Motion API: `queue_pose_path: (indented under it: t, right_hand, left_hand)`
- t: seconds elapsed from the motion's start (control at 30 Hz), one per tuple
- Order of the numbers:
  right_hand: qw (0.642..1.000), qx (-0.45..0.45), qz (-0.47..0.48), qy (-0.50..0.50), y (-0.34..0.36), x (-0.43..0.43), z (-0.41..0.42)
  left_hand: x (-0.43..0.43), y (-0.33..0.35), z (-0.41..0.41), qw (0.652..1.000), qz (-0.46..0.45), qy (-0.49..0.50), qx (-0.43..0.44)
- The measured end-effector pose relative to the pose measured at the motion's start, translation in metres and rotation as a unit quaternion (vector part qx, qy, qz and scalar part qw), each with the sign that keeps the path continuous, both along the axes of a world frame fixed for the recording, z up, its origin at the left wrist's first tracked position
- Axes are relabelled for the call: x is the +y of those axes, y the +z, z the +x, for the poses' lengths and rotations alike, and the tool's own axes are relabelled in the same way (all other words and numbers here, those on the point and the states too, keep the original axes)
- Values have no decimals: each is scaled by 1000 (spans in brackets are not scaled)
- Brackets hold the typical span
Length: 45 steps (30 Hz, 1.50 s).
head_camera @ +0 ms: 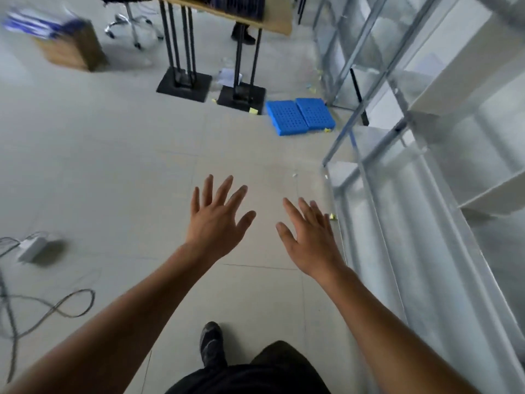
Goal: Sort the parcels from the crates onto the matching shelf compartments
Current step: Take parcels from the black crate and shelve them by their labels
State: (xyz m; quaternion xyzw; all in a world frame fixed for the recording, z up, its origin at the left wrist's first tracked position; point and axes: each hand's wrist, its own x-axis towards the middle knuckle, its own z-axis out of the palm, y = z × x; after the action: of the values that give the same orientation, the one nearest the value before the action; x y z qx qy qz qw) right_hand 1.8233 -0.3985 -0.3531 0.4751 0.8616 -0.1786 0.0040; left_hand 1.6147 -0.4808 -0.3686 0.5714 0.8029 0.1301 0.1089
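Floor: pale grey tiles, filling most of the view, with thin joint lines.
Shelf unit: stood along the person's right side, running from near the feet away toward the far end. It had metal uprights and white boards. Much of it was blurred.
Shelf compartments: open toward the person. Their contents could not be made out through the blur.
Arms: both bare and stretched forward over the floor, beside the shelf front.
Left hand: back of the hand up, fingers straight and fanned wide. It gripped nothing and touched nothing.
Right hand: back of the hand up, fingers straight and closer together. It held nothing, near the shelf's lower front edge but apart from it.
Table: wooden top at the far end, on black legs rising from flat black base plates.
Cardboard box: far left on the floor, blurred, with blue and white items sticking out of its top.
Blue perforated panels: two lay flat and side by side on the floor, between the table base and the shelf's far corner. Whether they were parts of crates could not be told.
Chair base: chrome star foot, left of the table.
Cable: grey loops on the floor at lower left.
White adapter: lay at the left edge, beyond the loops.
Shoe: dark, planted between the two forearms, above dark trousers.
Yellow scraps: small bits scattered by the base plates and the shelf foot.
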Motion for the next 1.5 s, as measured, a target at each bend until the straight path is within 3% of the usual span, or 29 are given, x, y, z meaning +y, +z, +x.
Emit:
queue_pose_path:
  t: [0.27, 0.57, 1.0, 1.23, 1.5]
  right_hand:
    - [995, -29, -11, 90, -14, 56, -106]
    - [992, -7, -25, 127, -41, 182, -236]
    - [983, 10, -10, 182, -8, 352, -423]
    - [974, -12, 5, 227, -14, 400, -567]
    - [979, 6, 18, 202, 16, 442, -745]
  left_hand:
    - [21, -8, -89, 992, -42, 120, -8]
    - [132, -3, -213, 987, -58, 148, 24]
    - [270, 18, -375, 976, -35, 212, 14]
    - [293, 4, -517, 970, -28, 240, -3]
    - [343, 24, -689, 972, -8, 232, -19]
